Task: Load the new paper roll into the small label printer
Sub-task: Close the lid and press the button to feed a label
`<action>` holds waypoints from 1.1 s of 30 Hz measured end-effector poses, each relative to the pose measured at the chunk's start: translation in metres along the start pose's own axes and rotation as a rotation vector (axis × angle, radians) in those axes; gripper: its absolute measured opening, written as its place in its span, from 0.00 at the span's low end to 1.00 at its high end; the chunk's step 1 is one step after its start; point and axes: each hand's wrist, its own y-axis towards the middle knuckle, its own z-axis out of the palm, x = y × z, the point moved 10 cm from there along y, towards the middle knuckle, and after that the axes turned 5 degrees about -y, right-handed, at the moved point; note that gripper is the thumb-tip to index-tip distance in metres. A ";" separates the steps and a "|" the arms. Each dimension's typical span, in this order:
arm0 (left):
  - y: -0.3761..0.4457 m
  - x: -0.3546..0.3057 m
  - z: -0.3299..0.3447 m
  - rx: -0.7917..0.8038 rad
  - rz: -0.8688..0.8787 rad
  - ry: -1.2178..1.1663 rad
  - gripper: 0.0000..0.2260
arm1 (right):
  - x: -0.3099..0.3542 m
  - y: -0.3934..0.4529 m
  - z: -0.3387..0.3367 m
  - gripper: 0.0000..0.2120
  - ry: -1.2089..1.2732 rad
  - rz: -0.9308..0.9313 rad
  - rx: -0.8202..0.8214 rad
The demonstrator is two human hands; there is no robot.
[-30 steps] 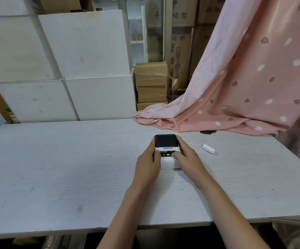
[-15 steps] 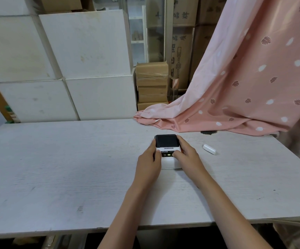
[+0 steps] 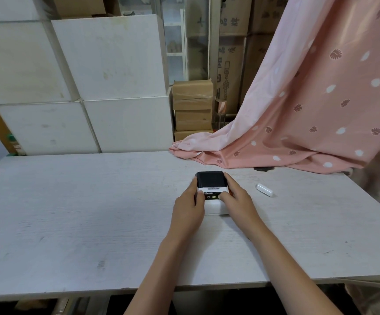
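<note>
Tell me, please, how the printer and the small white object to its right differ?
The printer is boxy with a dark lid and a lit green light; the white object is slim, plain and far smaller. The left hand and right hand hold the printer's sides; the white object lies untouched. Both rest on the table.

Wide bare white table [image 3: 70, 212] open to the left and toward the near edge. At centre, small label printer [image 3: 211, 192] flanked tight by left hand [image 3: 189, 208] and right hand [image 3: 239, 205], both touching its sides, no gap there. To the right, a small white roll-like piece [image 3: 264, 190], apart from the printer. Far right edge blocked by pink cloth [image 3: 298, 133] spilling onto the tabletop. Behind, stacked white boxes [image 3: 107, 87] walling off the far side.
</note>
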 end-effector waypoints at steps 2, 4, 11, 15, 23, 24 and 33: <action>0.000 0.000 0.000 0.003 -0.002 0.006 0.23 | 0.000 -0.001 0.001 0.26 -0.003 -0.003 0.003; 0.000 0.001 0.000 0.006 -0.008 0.017 0.23 | 0.000 -0.001 0.001 0.26 -0.001 -0.005 0.006; 0.000 0.002 0.001 0.012 0.002 0.031 0.22 | 0.000 -0.001 0.000 0.26 0.005 -0.003 0.012; 0.000 0.001 0.002 0.010 -0.004 0.026 0.22 | 0.000 -0.001 0.001 0.26 0.011 -0.013 0.013; 0.000 0.004 0.001 0.010 -0.006 0.032 0.22 | 0.001 0.000 0.001 0.25 0.024 -0.014 0.016; 0.000 0.004 0.001 0.010 -0.008 0.034 0.22 | 0.001 0.000 0.001 0.25 0.024 -0.014 0.017; 0.000 0.005 0.002 0.014 -0.023 0.033 0.22 | 0.002 -0.001 0.000 0.25 0.014 -0.011 0.016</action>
